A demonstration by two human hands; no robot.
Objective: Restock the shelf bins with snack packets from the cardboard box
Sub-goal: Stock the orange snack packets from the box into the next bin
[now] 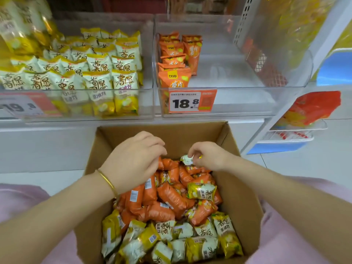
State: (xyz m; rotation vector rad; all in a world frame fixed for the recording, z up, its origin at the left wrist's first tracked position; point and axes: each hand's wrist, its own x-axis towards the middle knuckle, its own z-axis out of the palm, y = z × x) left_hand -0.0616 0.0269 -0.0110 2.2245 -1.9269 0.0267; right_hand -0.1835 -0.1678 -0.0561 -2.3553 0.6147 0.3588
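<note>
**A:** How far along is the restock?

**B:** About halfway, by my guess. The left bin (pixel 80 119) is packed with shelved yellow packets (pixel 99 80). The right bin (pixel 247 92), behind the price tag (pixel 192 101), has only a few shelved orange packets (pixel 174 60) along its left side, and the rest is bare. The cardboard box (pixel 240 189) is heaped with orange packets (pixel 167 199) and loose yellow packets (pixel 171 239), so plenty is left.

**A:** And the hands?

**B:** Both are at the far end of the box. The right hand (pixel 207 157) pinches one small yellow packet (pixel 187 159) by its corner, just above the heap. The left hand (pixel 133 159) has its fingers curled and its tips down on the orange packets. I cannot tell whether it holds one.
</note>
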